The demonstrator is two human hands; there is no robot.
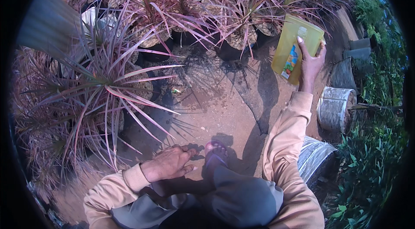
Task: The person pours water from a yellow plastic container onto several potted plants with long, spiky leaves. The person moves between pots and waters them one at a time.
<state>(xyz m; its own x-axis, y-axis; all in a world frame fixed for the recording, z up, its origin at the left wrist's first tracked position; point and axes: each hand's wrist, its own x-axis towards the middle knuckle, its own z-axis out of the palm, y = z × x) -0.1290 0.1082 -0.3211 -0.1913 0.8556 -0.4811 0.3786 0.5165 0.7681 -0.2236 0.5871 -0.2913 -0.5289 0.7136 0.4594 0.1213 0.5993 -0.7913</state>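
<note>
My right hand (311, 57) grips one side of a yellow plastic container (300, 44) with a colourful sticker on it, thumb on the near face and fingers around the edge. The container is held at the upper right, beside pink-leaved dracaena plants (240, 8). My left hand (173, 161) hangs over the ground at the lower middle, fingers apart, with nothing in it. Just above and left of it, a spiky dracaena (105, 83) spreads its long leaves. My foot in a flip-flop (215, 152) stands to the right of the left hand.
Potted dracaenas in black grow bags (231, 50) line the top and left. White planting bags (335, 109) filled with soil stand along the right, beside green foliage (366, 164). A broad grey post or trunk (48, 21) rises at the upper left. Bare ground (210, 115) lies between.
</note>
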